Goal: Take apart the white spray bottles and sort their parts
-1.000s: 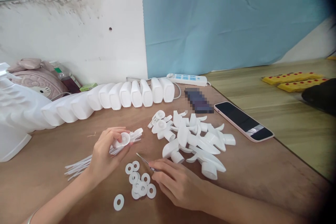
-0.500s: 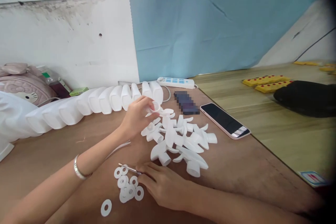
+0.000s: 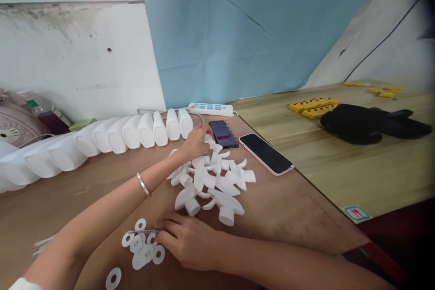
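My left hand is at the far side of a pile of white plastic spray heads, its fingers closed on one white spray head. That piece lies against the others, partly hidden by the fingers. Nearer to me, my right hand grips a thin metal tool like tweezers, whose tip reaches over a cluster of white ring washers. Several washers overlap there. One single washer lies apart, closer to the front.
White bottles lie in a row along the wall. A power strip, a dark phone and a pink-cased phone are behind and right of the pile. Thin white strips lie left. Beyond the brown tabletop's edge are yellow pieces and a black object.
My left hand has moved away from me with the spray head, down to the pile's far side. The tool in my right hand has shifted slightly over the washers. The view has swung right.
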Available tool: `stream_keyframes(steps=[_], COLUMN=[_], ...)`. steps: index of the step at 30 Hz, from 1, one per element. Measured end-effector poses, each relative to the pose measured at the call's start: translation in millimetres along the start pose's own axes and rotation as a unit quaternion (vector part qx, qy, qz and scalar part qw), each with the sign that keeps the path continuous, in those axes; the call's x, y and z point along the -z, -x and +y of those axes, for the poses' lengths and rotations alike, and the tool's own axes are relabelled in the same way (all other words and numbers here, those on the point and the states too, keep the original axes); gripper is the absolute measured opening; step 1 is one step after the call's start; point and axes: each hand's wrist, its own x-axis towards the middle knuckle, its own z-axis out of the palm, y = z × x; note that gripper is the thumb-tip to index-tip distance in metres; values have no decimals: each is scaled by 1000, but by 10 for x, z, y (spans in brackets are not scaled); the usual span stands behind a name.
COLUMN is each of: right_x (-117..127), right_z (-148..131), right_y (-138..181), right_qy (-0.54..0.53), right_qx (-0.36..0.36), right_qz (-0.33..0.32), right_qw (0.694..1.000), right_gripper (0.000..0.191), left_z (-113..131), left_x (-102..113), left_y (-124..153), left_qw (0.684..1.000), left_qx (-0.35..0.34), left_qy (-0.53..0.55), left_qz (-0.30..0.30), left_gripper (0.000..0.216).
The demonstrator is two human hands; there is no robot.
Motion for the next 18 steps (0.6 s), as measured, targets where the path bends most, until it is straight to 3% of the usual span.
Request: stream_keyframes(steps=[8,12,18], right_x=[4,20,20], right_z=[7,10,13], right_y=[-4,-11,-10], right_qy=[9,13,13], right_qx=[11,14,17], right_qz=[0,-1,-1], right_qw=[1000,1000,1000], right_gripper=[12,12,11], left_z=[-181,-206,-159], left_x=[-125,-143,-79], left_y=[-11,-55,-97], left_qw=[998,995,986], left_qx=[9,-21,-65], left_qy=[-40,-57,-89], left_qz=[-46,-80,-126], left_gripper=[32,39,33])
